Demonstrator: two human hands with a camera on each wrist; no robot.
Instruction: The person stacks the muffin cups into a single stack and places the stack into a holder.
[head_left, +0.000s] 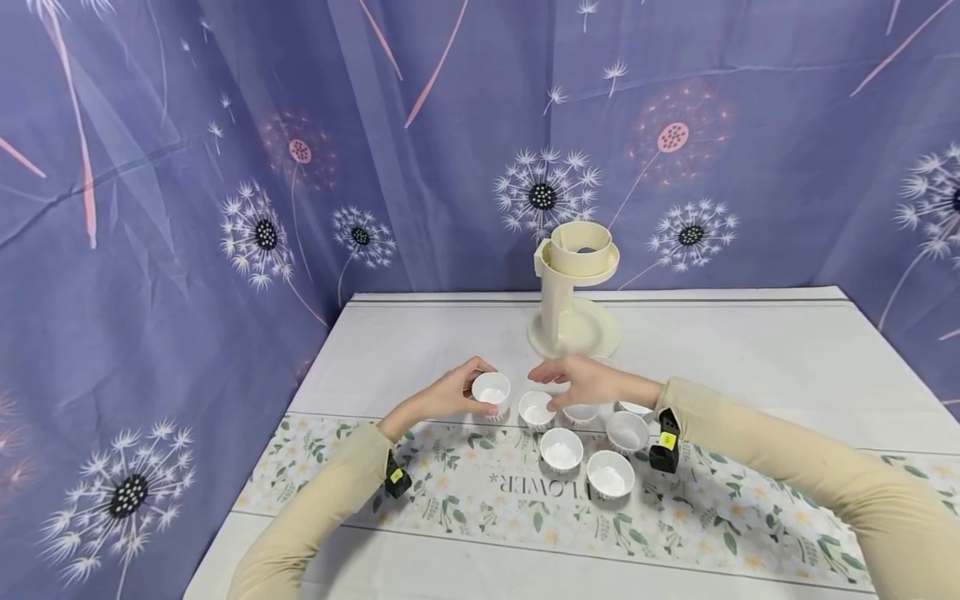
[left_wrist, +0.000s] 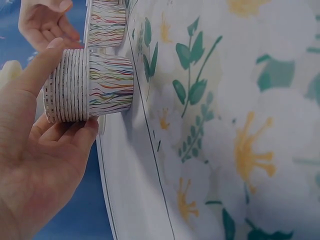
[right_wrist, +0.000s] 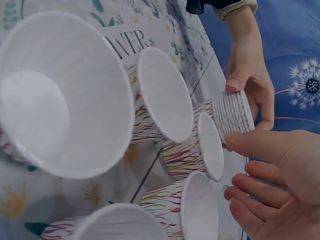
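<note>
My left hand [head_left: 450, 393] grips a nested stack of white paper cups [head_left: 492, 390], thumb on one side and fingers on the other. In the left wrist view the stack [left_wrist: 110, 82] shows several rims packed together and thin wavy coloured lines on its wall. My right hand [head_left: 588, 381], its fingers apart and holding nothing, hovers over the cups at the back. Its thumb tip comes close to a single paper cup [head_left: 536, 410] just right of the stack. In the right wrist view the right hand [right_wrist: 280, 185] has loosely bent fingers, and its thumb overlaps the stack [right_wrist: 232, 114].
More paper cups stand mouth up nearby, among them a front cup [head_left: 611, 475], a middle cup [head_left: 561, 450] and one by the right wrist [head_left: 627, 431]. Behind them rises a cream stand with a ring top [head_left: 557, 304]. A patterned curtain [head_left: 450, 208] borders the table [head_left: 420, 333].
</note>
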